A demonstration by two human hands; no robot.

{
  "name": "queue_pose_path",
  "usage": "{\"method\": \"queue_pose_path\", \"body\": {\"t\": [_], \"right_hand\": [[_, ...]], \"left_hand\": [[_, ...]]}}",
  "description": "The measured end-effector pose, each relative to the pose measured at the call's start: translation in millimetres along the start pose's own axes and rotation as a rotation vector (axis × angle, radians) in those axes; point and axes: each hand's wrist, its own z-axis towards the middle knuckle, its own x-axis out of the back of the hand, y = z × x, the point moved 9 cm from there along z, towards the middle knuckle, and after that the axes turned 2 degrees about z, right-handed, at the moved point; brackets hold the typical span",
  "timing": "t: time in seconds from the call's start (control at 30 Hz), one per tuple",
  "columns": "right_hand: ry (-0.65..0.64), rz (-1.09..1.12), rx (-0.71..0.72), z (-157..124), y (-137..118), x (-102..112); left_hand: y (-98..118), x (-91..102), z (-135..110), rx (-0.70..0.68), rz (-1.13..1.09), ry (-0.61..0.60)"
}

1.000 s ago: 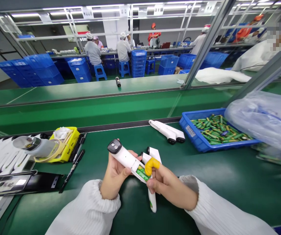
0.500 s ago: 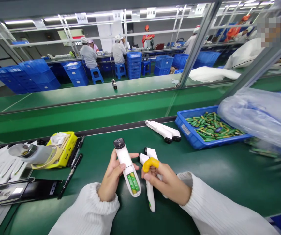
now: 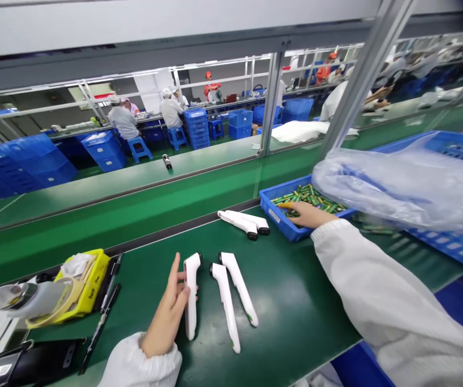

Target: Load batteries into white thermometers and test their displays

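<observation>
My left hand [image 3: 167,309] holds a white infrared thermometer [image 3: 192,301] on its side, thumb against the body and index finger stretched past it. Two more white thermometers lie just to the right, a nearer one [image 3: 226,309] and a farther one [image 3: 240,290], with a bit of green showing at their lower ends. My right hand [image 3: 310,215], a yellow finger cot on one finger, reaches over the near rim of a blue bin [image 3: 286,228]. Its fingers are apart and touch the green batteries [image 3: 316,196]; the fingertips are partly hidden.
Another pair of thermometers [image 3: 241,223] lies near the belt's back edge. Clear plastic wrap [image 3: 400,188] drapes over a blue crate at right. A yellow tray [image 3: 90,285], pens [image 3: 100,322] and a black case [image 3: 42,363] are at left. Co-workers sit behind the frame.
My right hand has left the middle and moved to the battery bin. My left hand has turned the thermometer, so its open battery compartment no longer shows. The view has swung right.
</observation>
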Motion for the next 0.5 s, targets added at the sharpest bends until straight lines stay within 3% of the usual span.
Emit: {"method": "queue_pose_path", "body": {"t": [0.13, 0.3, 0.43, 0.5], "right_hand": [[-0.144, -0.063, 0.014, 10.3, -1.5, -18.9], [-0.204, -0.098, -0.012, 14.0, 0.3, -31.1], [-0.200, -0.059, 0.011, 13.0, 0.5, -30.4], [-0.175, -0.029, 0.011, 13.3, 1.4, -27.3]], "left_hand": [[-4.3, 5.2, -2.8, -0.021, 0.206, 0.082], [-3.5, -10.2, -5.4, -0.035, 0.339, 0.062], [33.1, -17.0, 7.0, -0.155, 0.703, 0.151], [63.4, -38.3, 23.4, -0.321, 0.849, 0.103]]}}
